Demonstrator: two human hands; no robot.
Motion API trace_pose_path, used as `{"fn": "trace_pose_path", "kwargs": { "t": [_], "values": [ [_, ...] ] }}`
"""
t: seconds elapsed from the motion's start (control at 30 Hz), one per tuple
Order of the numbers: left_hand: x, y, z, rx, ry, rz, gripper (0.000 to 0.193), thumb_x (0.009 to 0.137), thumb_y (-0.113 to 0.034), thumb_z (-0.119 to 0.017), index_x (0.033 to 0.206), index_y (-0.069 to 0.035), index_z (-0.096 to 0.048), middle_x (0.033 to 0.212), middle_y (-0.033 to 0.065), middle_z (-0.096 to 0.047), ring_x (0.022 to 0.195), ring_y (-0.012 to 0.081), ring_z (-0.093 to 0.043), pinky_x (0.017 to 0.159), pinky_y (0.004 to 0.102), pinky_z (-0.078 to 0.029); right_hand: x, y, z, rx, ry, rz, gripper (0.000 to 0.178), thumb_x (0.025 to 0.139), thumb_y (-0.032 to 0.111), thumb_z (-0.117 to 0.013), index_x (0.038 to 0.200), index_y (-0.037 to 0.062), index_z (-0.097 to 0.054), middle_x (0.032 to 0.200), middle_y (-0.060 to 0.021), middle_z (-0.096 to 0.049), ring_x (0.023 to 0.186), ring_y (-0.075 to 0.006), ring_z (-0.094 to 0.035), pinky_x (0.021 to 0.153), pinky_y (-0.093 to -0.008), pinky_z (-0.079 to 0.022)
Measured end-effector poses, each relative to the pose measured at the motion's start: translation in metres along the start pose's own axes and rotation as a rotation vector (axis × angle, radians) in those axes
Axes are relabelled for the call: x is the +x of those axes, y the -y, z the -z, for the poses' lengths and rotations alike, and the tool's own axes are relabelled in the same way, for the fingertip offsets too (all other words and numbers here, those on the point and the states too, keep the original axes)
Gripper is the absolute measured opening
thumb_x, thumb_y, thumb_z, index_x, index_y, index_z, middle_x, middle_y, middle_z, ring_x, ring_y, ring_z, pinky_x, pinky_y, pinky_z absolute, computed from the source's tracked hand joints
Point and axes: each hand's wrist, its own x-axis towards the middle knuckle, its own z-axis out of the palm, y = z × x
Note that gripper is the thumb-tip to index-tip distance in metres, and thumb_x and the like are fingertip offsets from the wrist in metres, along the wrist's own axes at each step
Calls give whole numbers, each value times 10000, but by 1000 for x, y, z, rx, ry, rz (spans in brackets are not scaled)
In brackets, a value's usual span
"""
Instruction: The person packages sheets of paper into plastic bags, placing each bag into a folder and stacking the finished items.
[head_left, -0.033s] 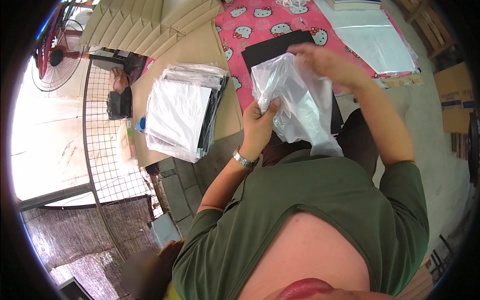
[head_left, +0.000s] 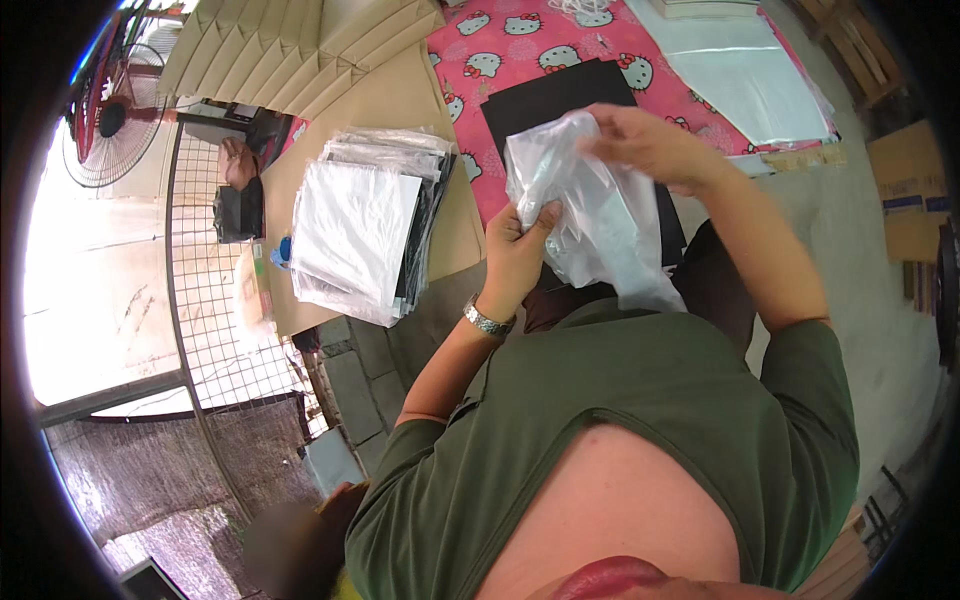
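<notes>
My left hand grips the lower left side of a clear plastic bag, its thumb pressed on the film. At the bag's upper edge, my right hand has its fingers curled against the plastic, slightly blurred. The bag hangs crumpled above my lap, its lower end near my shirt. Behind it lie black sheets, partly covered by the bag. To the left, a stack of bagged sheets, white and black, rests on brown cardboard.
A pink patterned cloth covers the table. Clear plastic sleeves lie at the far right. Folded brown cardboard stands at the far left, near a fan. Cardboard boxes stand on the floor at right.
My right hand has come down slightly onto the bag's upper edge, its fingers more curled. The bag's top has shifted a little; my left hand keeps its hold.
</notes>
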Motion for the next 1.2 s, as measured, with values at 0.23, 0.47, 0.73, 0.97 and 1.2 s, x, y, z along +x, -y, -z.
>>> {"fn": "trace_pose_path", "kwargs": {
  "t": [0.23,0.47,0.73,0.97,1.2],
  "values": [
    [21,-14,32,-556,145,155,347,764,-88,-631,1084,7,-536,1062,101,-575,998,189,-551,874,326,-427,14,-8,-32,-176,93,379,267,788,19,-595,1054,41,-591,885,-12,-582,787,-59,-526,706,-208,-420],
    [32,-34,45,-734,40,-68,435,784,-187,-653,1133,11,-487,1103,107,-564,1027,236,-551,880,382,-453,-5,6,-4,-47,-57,332,412,777,-29,-576,1169,86,-527,775,19,-521,748,-57,-517,713,-199,-414],
    [40,-24,32,-593,43,96,297,770,-63,-656,1035,-20,-528,991,79,-597,898,205,-588,769,342,-491,-18,3,0,-185,-58,306,356,782,12,-603,1131,70,-554,863,-30,-598,799,-92,-552,760,-233,-427],
    [31,-46,-5,-392,-147,-119,157,774,-34,-651,902,17,-576,845,70,-620,761,148,-597,720,298,-481,-8,7,-9,-378,-234,411,164,767,136,-667,870,25,-607,782,-26,-601,748,-87,-543,667,-226,-432],
    [36,-63,-13,-562,-80,-121,197,768,34,-599,958,13,-553,934,96,-603,773,158,-596,725,299,-487,5,-5,-19,-168,-377,424,123,804,120,-638,785,7,-594,677,13,-555,655,-59,-490,610,-210,-403]
  ]
}}
